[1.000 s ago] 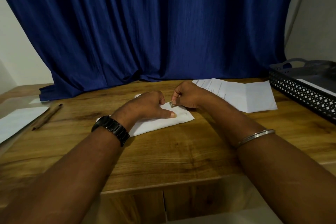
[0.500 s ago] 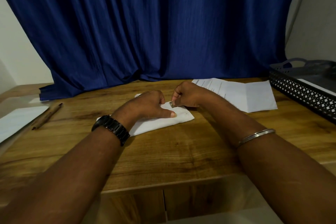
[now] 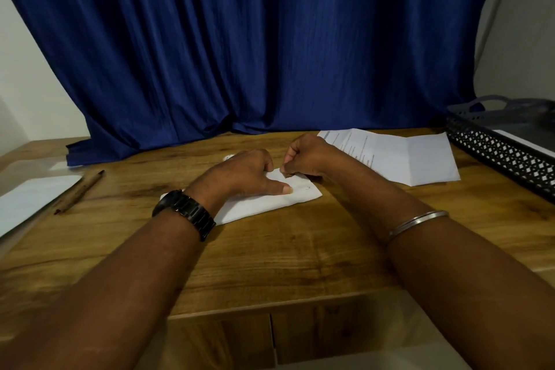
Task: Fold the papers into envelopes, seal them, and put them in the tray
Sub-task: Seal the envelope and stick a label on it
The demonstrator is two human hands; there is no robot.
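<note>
We've got a wood-grain desk [image 3: 300,249]. Centre: folded white paper [image 3: 264,204], lying flat. Back right: printed sheet [image 3: 420,159], creased and partly unfolded, near the black mesh tray [image 3: 495,156] at the right edge; we can't tell if they touch. Left: brown pencil [image 3: 79,192] lying at an angle, just beside a white sheet [image 3: 30,201] at the left edge. The blue curtain [image 3: 135,144] hem rests on the desk's back-left.

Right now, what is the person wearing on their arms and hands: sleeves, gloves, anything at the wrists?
No sleeves or gloves show; both forearms are bare. A black metal-link watch sits at the wrist of the left hand. A thin, plain silver-coloured bangle circles the forearm behind the right hand. No rings show.
</note>
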